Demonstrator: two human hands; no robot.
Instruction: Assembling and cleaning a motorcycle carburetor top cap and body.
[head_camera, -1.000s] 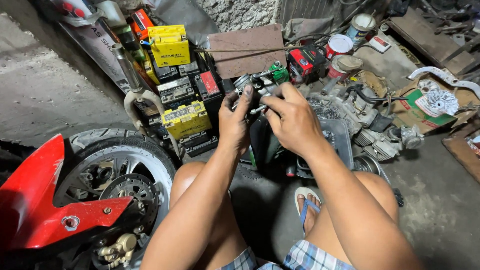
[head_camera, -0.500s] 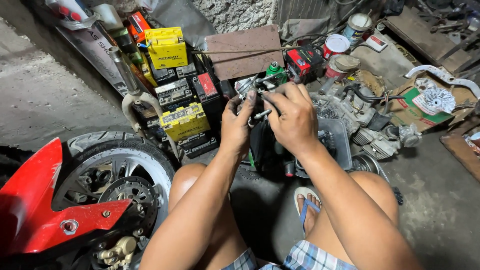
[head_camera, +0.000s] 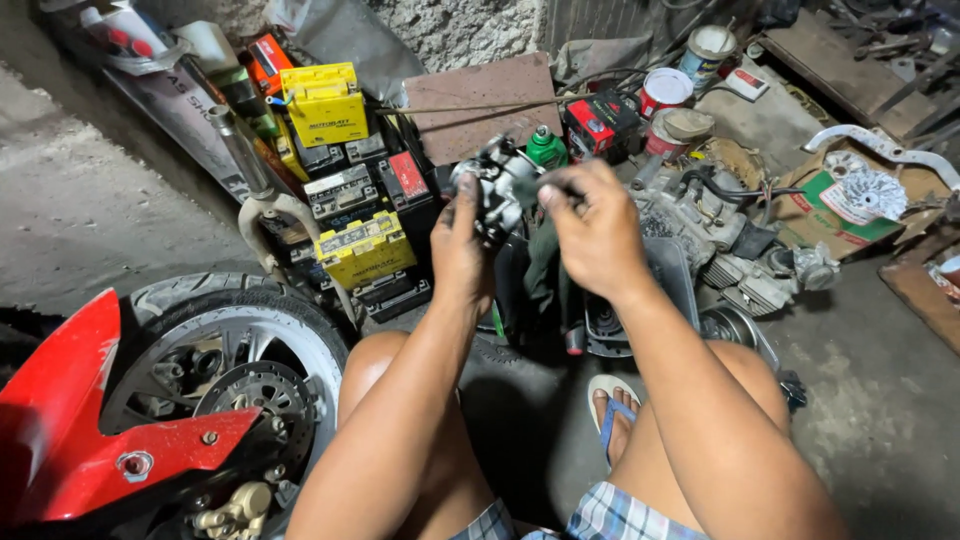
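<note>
I hold a small grey metal carburetor (head_camera: 500, 182) up in front of me with both hands. My left hand (head_camera: 461, 250) grips it from below and from the left side. My right hand (head_camera: 593, 232) pinches its right side with thumb and fingertips, and part of the piece is hidden behind those fingers. A dark cloth hangs down between my hands. My bare knees and a blue flip-flop (head_camera: 612, 412) show underneath.
A motorcycle front wheel (head_camera: 232, 365) with a red fender (head_camera: 90, 440) stands at the lower left. Yellow and black batteries (head_camera: 362, 250) are stacked behind my hands. Engine parts (head_camera: 735, 262), paint cans (head_camera: 664, 92), a brown board (head_camera: 480, 100) and cardboard (head_camera: 845, 205) lie around.
My hands have turned the carburetor and shifted their grip on it. My right fingers now pinch its right side. The view has shifted slightly.
</note>
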